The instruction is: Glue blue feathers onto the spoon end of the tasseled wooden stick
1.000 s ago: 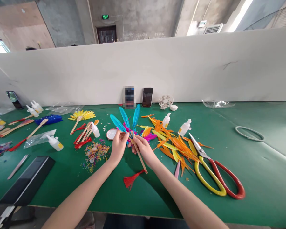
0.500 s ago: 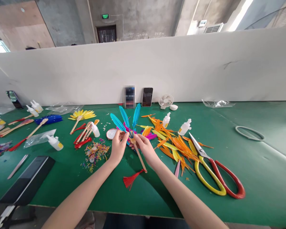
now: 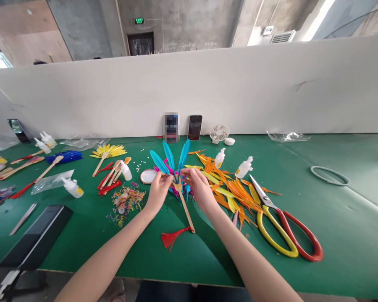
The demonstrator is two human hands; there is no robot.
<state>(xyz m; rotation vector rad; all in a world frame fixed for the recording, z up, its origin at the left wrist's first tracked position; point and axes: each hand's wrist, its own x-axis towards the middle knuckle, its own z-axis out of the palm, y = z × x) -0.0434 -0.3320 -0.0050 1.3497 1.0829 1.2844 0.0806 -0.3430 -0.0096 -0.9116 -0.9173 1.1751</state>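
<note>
Tabletop (image 3: 340, 226) of smooth green carries one flat wooden feather fan (image 3: 178, 187) midway between its near and far edges, the long axis slanting from a handle end toward the near edge, slightly leftward, to three blue feathers (image 3: 169, 157) splayed toward the far edge; whether the handle touches the surface cannot be told. One pair of steel scissors (image 3: 266, 197), with one yellow and one red loop, lies to the right, tips angled left toward the far edge. A ragged heap of loose orange and yellow feathers (image 3: 239, 195) spreads beside the blades. A person's left hand (image 3: 157, 191) pinches the fan between thumb and fingers where the quills meet the wood; the right hand (image 3: 203, 191) has its fingers bent beside the rightmost quill, their grip on it impossible to confirm. Seven white plastic bottles (image 3: 219, 158) dot the surface, two on the right and five on the left. One round, shallow white dish (image 3: 148, 176) sits beyond the left hand. One silky red tassel (image 3: 172, 239) trails leftward from the handle. Fine multicoloured clippings (image 3: 126, 201) litter the area beside the left forearm.
</note>
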